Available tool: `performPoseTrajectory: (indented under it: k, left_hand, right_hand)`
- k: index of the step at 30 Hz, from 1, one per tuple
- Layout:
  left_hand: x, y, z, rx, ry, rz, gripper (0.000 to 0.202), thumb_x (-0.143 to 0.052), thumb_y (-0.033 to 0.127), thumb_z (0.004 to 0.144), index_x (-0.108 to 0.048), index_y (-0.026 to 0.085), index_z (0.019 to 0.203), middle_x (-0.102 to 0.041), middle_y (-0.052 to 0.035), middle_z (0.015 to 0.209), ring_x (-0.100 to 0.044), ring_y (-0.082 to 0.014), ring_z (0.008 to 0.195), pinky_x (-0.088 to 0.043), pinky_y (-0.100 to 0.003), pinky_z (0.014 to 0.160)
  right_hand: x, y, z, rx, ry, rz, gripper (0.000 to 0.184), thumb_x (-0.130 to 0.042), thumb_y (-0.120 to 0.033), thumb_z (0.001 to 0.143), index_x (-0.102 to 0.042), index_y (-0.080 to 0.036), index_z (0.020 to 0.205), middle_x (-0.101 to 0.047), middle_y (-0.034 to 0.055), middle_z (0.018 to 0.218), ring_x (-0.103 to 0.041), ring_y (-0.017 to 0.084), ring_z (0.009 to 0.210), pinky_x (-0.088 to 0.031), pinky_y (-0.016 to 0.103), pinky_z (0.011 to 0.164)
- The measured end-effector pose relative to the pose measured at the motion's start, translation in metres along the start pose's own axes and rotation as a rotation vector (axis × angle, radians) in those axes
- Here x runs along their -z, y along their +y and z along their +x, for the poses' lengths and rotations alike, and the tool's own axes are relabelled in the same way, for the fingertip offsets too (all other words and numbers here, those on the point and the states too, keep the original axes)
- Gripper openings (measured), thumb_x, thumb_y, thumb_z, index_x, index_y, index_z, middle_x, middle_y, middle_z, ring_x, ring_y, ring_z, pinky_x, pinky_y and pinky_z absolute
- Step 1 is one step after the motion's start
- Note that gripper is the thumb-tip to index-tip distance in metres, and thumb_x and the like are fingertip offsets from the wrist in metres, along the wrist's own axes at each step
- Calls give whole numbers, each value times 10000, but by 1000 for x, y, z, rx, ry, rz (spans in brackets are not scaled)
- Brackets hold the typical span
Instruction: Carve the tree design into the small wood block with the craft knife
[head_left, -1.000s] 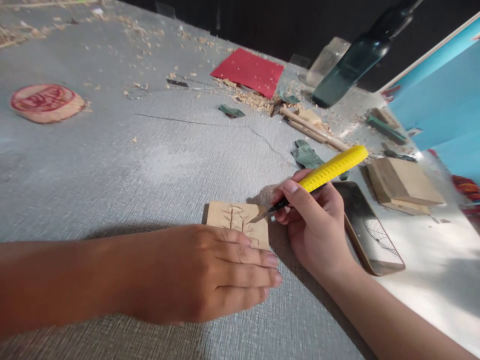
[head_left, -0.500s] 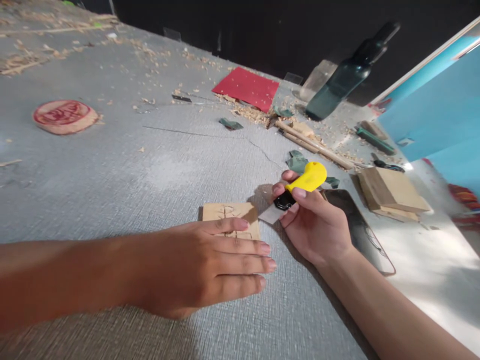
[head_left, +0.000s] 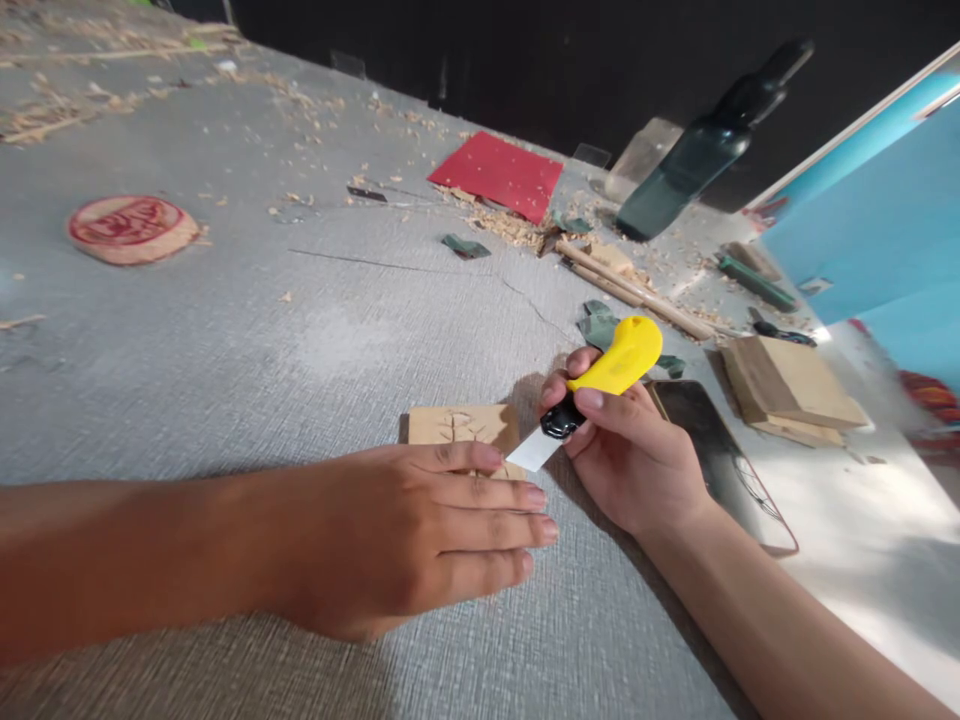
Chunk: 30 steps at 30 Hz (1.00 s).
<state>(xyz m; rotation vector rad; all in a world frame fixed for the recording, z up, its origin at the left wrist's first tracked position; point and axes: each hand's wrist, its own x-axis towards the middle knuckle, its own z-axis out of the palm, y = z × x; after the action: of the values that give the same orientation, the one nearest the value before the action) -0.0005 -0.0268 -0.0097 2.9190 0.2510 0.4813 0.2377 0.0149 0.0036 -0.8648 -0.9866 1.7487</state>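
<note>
My left hand (head_left: 420, 530) lies flat, fingers stretched out, on the near half of a small carved wooden block (head_left: 461, 425) and presses it to the grey table (head_left: 315, 330). My right hand (head_left: 626, 450) is closed round a yellow-handled knife (head_left: 611, 370). Its blade tip rests at the block's right edge, just beyond my left fingertips. The handle points up and away to the right. Cut lines show on the block's uncovered far half.
A phone (head_left: 720, 455) lies just right of my right hand, wooden slabs (head_left: 784, 385) beyond it. Sticks (head_left: 637, 290), shavings, a red sheet (head_left: 499, 172), a dark bottle (head_left: 697, 155) and a blue board (head_left: 877, 230) fill the far right. A round red-printed wooden disc (head_left: 129, 228) sits far left.
The knife has swung from lying across to the right to pointing nearly at the camera, its blade shifted to the block's right edge. My left hand stays on the block. The view has tilted slightly.
</note>
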Motion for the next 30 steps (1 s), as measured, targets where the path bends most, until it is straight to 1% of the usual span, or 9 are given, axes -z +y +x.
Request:
performPoseTrajectory:
  k: [4, 10, 15, 18, 22, 25, 30]
  left_hand:
    - [0, 1, 1, 3, 12, -3, 444, -447, 226, 1020, -580, 145, 1435, -442, -63, 1609, -382, -198, 1519, -277, -420, 1310]
    - [1, 1, 2, 6, 59, -14, 413, -501, 213, 993, -631, 141, 1378, -499, -71, 1570, -441, -200, 1483, -330, -409, 1290]
    - [0, 0, 2, 5, 52, -8, 416, -468, 208, 1005, -625, 145, 1385, -482, -67, 1582, -419, -198, 1496, -290, -425, 1308]
    - [-1, 1, 3, 22, 50, -3, 414, -460, 201, 1009, -621, 142, 1386, -480, -71, 1585, -402, -206, 1507, -282, -439, 1308]
    - [-1, 4, 3, 57, 76, 6, 401, -506, 196, 984, -643, 149, 1358, -521, -89, 1551, -457, -238, 1471, -336, -474, 1279]
    - [-1, 6, 3, 96, 89, 12, 396, -530, 193, 972, -651, 168, 1348, -529, -96, 1543, -474, -249, 1460, -343, -494, 1270]
    - [-1, 8, 2, 128, 91, 33, 411, -537, 228, 976, -637, 173, 1371, -508, -117, 1557, -460, -274, 1470, -339, -505, 1265]
  right_hand:
    - [0, 1, 0, 7, 21, -14, 170, -777, -197, 822, -658, -256, 927, -682, -2, 844, -568, 138, 728, -493, 239, 629]
    - [1, 1, 0, 13, 34, -18, 188, -794, -198, 817, -662, -253, 940, -680, -5, 848, -594, 134, 743, -507, 228, 633]
    - [3, 1, 2, 10, 36, 12, 211, -811, -170, 803, -674, -244, 946, -688, -16, 853, -631, 108, 745, -543, 180, 637]
    - [1, 1, 2, -3, 67, 15, 226, -839, -182, 780, -683, -243, 933, -705, -16, 845, -638, 97, 708, -562, 158, 622]
    - [-3, 0, 1, -10, 112, 18, 228, -868, -192, 755, -709, -236, 913, -733, -12, 841, -657, 91, 679, -580, 145, 600]
    - [-4, 0, 0, -2, 104, 20, 192, -865, -195, 773, -725, -228, 901, -758, -3, 859, -656, 75, 655, -587, 135, 610]
    - [-2, 0, 1, -3, 104, 30, 161, -857, -196, 798, -739, -228, 903, -779, 5, 876, -667, 63, 647, -593, 122, 619]
